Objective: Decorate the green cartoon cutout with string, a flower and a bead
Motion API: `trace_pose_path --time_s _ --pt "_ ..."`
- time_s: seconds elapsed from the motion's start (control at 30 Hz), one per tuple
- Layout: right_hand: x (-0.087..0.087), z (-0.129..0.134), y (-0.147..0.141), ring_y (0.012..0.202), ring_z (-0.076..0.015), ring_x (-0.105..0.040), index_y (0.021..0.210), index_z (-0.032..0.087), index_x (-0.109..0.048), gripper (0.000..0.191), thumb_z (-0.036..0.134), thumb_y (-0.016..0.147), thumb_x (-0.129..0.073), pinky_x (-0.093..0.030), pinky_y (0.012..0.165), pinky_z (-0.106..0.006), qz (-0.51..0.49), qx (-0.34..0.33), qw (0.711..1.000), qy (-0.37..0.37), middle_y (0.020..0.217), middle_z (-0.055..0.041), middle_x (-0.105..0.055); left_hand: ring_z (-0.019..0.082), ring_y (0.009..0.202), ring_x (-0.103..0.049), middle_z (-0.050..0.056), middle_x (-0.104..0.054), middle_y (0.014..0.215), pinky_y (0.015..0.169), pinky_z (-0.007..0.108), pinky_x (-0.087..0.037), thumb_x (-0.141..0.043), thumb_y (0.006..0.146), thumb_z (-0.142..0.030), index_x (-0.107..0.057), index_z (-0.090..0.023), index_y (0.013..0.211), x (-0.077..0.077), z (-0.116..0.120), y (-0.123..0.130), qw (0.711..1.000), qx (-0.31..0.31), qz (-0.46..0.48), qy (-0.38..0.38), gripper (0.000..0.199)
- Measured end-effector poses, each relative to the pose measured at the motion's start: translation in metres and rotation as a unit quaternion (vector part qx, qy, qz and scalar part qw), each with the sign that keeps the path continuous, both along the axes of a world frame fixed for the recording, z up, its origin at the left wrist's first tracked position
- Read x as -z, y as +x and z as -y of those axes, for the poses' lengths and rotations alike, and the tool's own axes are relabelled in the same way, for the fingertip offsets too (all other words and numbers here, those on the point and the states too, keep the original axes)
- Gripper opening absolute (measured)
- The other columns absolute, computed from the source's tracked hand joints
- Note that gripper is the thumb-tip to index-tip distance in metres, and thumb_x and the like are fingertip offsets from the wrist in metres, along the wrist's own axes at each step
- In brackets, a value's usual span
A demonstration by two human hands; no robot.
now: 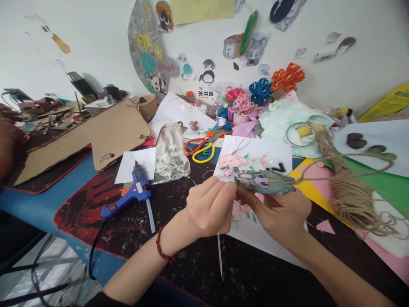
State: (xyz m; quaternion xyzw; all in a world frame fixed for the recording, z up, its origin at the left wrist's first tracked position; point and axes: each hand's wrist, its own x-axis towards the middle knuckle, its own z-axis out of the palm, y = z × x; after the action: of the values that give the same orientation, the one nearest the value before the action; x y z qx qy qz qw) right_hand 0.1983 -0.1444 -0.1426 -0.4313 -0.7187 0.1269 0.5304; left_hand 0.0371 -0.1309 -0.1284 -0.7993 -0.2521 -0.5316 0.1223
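Observation:
My right hand grips a grey-green cartoon cutout between thumb and fingers, with a loop of brown twine at its right end. Closed in a pinch, my left hand meets the cutout's left end. Below that fist hangs a thin white cord; its upper part is hidden by the fingers. White paper sheets lie under and behind my hands. Pink and green paper pieces are on the rear sheet.
A blue glue gun stands left, near a plastic bag of white cords. Behind are scissors with red and yellow handles. Brown twine lies right; cardboard and another person's hand are left.

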Motion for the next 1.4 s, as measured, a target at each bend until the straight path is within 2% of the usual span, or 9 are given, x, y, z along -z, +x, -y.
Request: trace_pose_path --time_s 0.27,0.57,1.03,1.23,1.4 --pt "-0.013 0.000 -0.001 0.055 -0.0137 -0.066 0.067 0.022 -0.071 0.019 0.027 0.085 -0.070 -0.053 0.054 -0.026 -0.083 -0.028 0.992 -0.092 0.060 0.0022 -0.071 0.010 0.052 -0.039 -0.002 -0.048 0.059 0.047 0.024 -0.032 -0.052 0.083 0.001 -0.058 -0.014 0.085 -0.005 0.001 -0.001 1.000 0.016 0.021 -0.015 0.016" --pt "-0.009 0.001 -0.001 0.055 -0.0136 -0.064 0.065 0.022 -0.070 0.019 0.025 0.084 -0.071 -0.052 0.052 -0.026 -0.091 -0.043 0.992 -0.082 0.059 0.0018 -0.069 0.010 0.052 -0.041 -0.002 -0.049 0.059 0.047 0.024 -0.033 -0.052 0.086 -0.001 -0.058 -0.014 0.086 -0.005 0.003 0.001 1.000 -0.004 0.023 -0.018 0.014" --pt "-0.007 0.002 -0.002 0.062 -0.0165 -0.068 0.068 0.022 -0.070 0.015 0.023 0.083 -0.072 -0.056 0.058 -0.029 -0.123 -0.053 0.985 -0.108 0.064 -0.0002 -0.070 0.009 0.052 -0.036 -0.002 -0.048 0.060 0.047 0.024 -0.030 -0.054 0.083 0.001 -0.058 -0.013 0.086 -0.007 0.005 0.000 1.000 -0.003 0.016 -0.020 0.015" --pt "-0.004 0.001 -0.002 0.059 -0.0144 -0.066 0.070 0.022 -0.069 0.013 0.020 0.083 -0.072 -0.054 0.059 -0.028 -0.096 -0.045 0.991 -0.077 0.065 0.0025 -0.070 0.010 0.051 -0.039 -0.002 -0.045 0.059 0.047 0.024 -0.031 -0.054 0.084 0.000 -0.056 -0.014 0.085 -0.004 0.004 -0.001 1.000 -0.007 0.007 -0.013 0.014" --pt "-0.001 -0.002 -0.002 0.064 -0.0147 -0.068 0.076 0.023 -0.069 0.008 0.019 0.082 -0.072 -0.055 0.065 -0.029 -0.035 -0.005 0.999 0.004 0.068 0.0035 -0.072 0.011 0.050 -0.034 -0.002 -0.043 0.057 0.046 0.026 -0.028 -0.051 0.083 0.000 -0.054 -0.014 0.084 0.002 0.000 0.000 1.000 -0.014 -0.004 0.021 0.015"
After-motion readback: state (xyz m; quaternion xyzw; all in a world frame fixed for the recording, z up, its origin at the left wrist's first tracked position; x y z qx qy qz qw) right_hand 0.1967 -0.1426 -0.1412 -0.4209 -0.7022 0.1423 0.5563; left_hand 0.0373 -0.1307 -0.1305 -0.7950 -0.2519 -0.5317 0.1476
